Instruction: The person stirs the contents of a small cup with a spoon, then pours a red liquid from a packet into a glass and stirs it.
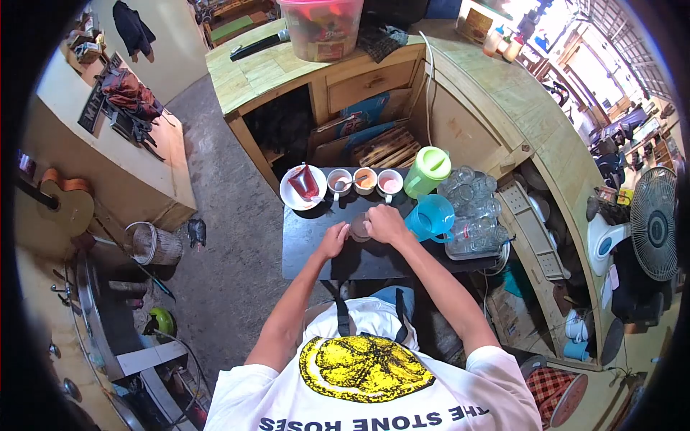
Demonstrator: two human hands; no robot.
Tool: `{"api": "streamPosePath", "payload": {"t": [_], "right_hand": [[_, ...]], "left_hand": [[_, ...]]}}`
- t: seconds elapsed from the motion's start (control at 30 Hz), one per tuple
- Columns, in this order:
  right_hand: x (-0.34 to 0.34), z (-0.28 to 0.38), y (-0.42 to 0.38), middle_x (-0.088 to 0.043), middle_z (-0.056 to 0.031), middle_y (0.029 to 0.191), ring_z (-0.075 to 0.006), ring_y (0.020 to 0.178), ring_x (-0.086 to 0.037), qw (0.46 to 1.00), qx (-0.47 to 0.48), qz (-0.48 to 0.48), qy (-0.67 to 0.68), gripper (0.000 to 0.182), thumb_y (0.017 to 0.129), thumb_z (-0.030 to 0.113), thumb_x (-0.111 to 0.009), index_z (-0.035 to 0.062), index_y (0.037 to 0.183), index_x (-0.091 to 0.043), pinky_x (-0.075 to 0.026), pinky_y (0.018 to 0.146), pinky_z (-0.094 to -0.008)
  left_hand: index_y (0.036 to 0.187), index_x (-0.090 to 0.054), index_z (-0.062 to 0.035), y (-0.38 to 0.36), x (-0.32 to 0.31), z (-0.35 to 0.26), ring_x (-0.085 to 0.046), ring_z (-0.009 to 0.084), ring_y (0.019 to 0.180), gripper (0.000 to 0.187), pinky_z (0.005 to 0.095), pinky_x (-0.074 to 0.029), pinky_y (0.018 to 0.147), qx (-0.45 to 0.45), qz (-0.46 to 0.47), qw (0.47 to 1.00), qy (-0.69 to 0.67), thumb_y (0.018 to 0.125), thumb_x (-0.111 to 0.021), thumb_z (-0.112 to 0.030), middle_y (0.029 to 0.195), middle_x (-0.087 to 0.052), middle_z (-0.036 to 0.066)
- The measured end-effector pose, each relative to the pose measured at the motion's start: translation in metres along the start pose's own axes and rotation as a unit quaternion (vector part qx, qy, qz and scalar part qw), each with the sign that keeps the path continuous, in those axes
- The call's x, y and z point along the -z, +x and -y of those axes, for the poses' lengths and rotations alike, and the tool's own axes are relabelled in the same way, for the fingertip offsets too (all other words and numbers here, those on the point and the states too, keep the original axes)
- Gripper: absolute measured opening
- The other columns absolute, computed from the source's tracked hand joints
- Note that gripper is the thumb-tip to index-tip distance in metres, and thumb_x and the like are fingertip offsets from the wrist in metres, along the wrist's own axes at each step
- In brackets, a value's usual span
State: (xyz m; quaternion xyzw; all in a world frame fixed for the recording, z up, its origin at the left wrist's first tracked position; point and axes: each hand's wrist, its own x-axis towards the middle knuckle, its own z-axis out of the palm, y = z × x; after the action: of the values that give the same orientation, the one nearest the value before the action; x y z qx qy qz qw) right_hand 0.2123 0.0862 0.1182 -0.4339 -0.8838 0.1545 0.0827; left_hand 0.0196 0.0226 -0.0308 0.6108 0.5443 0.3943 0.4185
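On the dark table (309, 248), my left hand (334, 238) and my right hand (384, 224) close around the two sides of a small clear glass (359, 227). Behind them stand three white cups (339, 184) with pinkish and orange contents, and spoons rest in at least one. At their left, a red packet (305, 184) lies on a white plate (287, 195). A blue pitcher (430, 218) is just right of my right hand, with a green lidded pitcher (428, 172) behind it. Several clear glass mugs (471, 208) are grouped at the right.
A curved wooden counter (277, 72) surrounds the table's far and right sides, bearing a plastic tub (321, 29) and bottles (493, 42). A fan (654, 224) stands far right. At left are a bucket (154, 243), a guitar (66, 205) and a green gas cylinder (162, 320).
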Motion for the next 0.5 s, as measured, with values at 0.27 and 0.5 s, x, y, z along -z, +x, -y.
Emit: {"api": "streamPosePath", "payload": {"t": [0.27,0.5], "right_hand": [[0.002,-0.004,0.001,-0.069,-0.0217,0.075,-0.0378,0.073,-0.070,1.000,0.007,0.008,-0.013,0.024,0.082,0.022,-0.064,0.0008,0.075,-0.071,-0.057,0.069,-0.0485],[-0.001,-0.009,0.000,-0.069,-0.0200,0.076,-0.0379,0.074,-0.069,0.997,-0.030,-0.059,0.031,0.024,0.083,0.024,-0.064,0.0025,0.076,-0.071,-0.055,0.071,-0.0490]], "left_hand": [[0.080,-0.052,0.0017,0.001,0.002,0.001,-0.054,0.0276,0.066,0.038,0.0400,-0.044,0.065,0.007,0.011,1.000,0.008,0.104,-0.041,-0.026,0.068,-0.054,0.014],[0.079,-0.052,0.0012,0.000,0.002,0.001,-0.053,0.0273,0.065,0.040,0.0401,-0.044,0.065,0.009,0.013,1.000,0.018,0.104,-0.040,-0.028,0.068,-0.053,0.014]]}}
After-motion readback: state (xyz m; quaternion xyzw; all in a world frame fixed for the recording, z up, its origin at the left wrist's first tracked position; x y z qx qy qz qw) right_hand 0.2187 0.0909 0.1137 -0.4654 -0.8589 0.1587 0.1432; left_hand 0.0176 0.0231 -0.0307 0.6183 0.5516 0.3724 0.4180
